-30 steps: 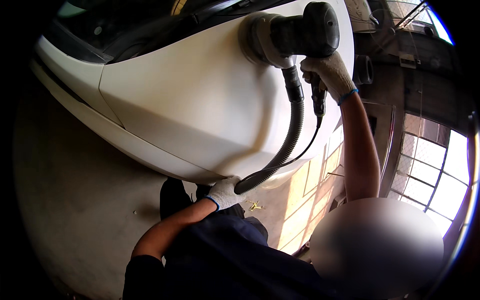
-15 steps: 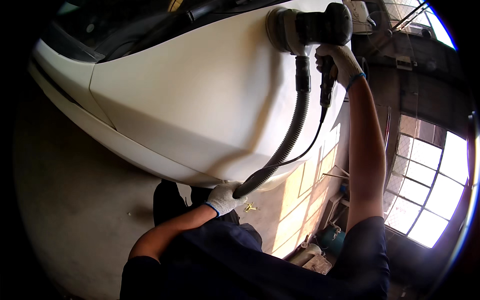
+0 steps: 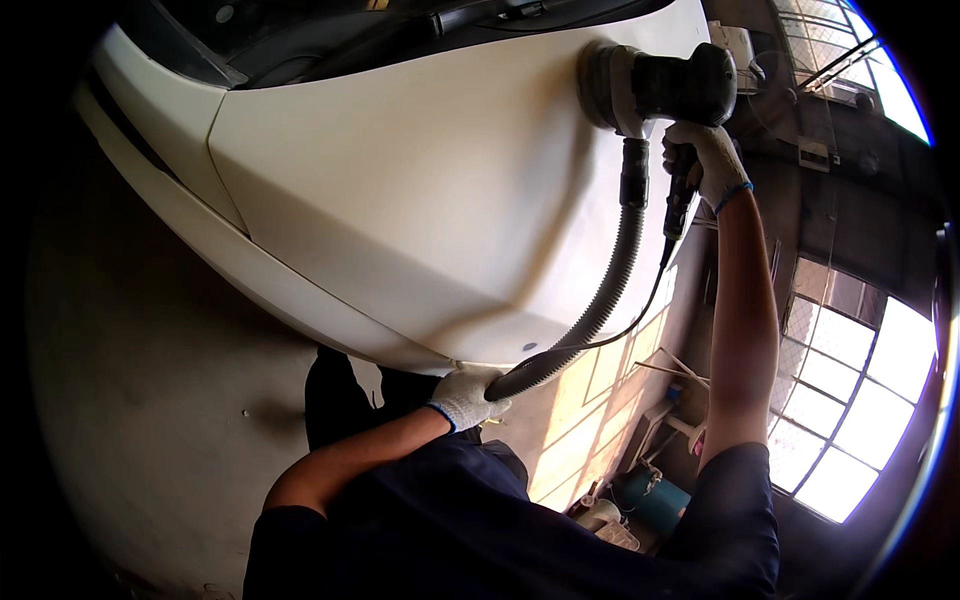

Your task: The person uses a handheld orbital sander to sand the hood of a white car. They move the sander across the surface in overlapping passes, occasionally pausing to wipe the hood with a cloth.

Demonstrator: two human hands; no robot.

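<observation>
My right hand (image 3: pixel 708 160), in a white knit glove with a blue cuff, is wrapped round the handle of a black and grey power sander (image 3: pixel 672 88). The sander's round pad stands on edge against the upper right of a white car hood (image 3: pixel 400 190). From the tool a ribbed grey hose (image 3: pixel 612 275) curves down, with a thin black cable alongside it. My left hand (image 3: pixel 468 398), gloved the same way, is closed round the lower end of the hose beside the hood's front edge. The fingers of the left hand are partly hidden.
The windshield base with its wiper (image 3: pixel 430 25) lies beyond the hood. To the right are a dark wall and a large gridded window (image 3: pixel 850 370). A teal cylinder (image 3: pixel 650 498) and other items stand at the lower right. Sunlight falls on the concrete floor (image 3: pixel 180 430).
The sander, hose and right hand appear shifted right and slightly down in view, as does the hood. A dark spot near the hood's front edge now shows beside the hose.
</observation>
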